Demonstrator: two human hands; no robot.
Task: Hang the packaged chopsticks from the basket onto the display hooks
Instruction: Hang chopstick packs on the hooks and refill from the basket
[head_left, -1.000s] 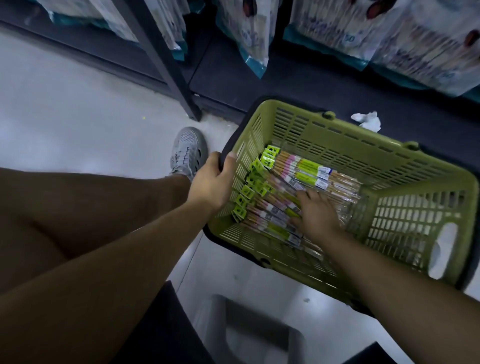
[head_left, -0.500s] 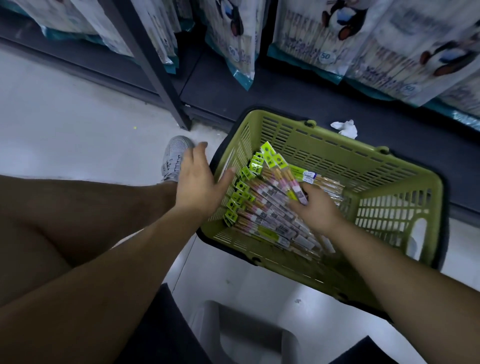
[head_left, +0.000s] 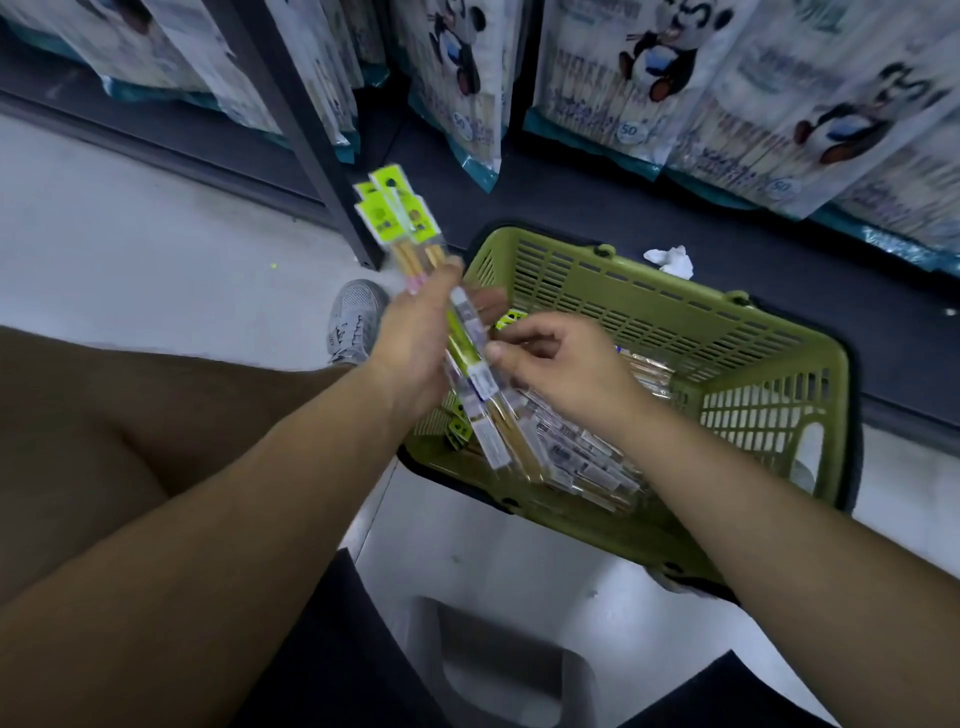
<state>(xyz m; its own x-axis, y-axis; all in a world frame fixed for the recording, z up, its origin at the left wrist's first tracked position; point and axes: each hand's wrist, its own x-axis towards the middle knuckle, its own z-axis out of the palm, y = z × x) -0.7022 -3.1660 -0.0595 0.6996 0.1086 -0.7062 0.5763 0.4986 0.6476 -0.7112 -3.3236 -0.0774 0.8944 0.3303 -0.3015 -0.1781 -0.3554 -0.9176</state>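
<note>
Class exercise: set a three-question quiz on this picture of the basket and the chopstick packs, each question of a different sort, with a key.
1. True or false: the left hand grips a bunch of packs raised above the basket.
2. Which is right? The basket is A) empty, B) holding more packs, C) upside down.
3. Fill in: the crumpled paper lies ___ the basket (inside/outside).
Key: 1 true; 2 B; 3 outside.
</note>
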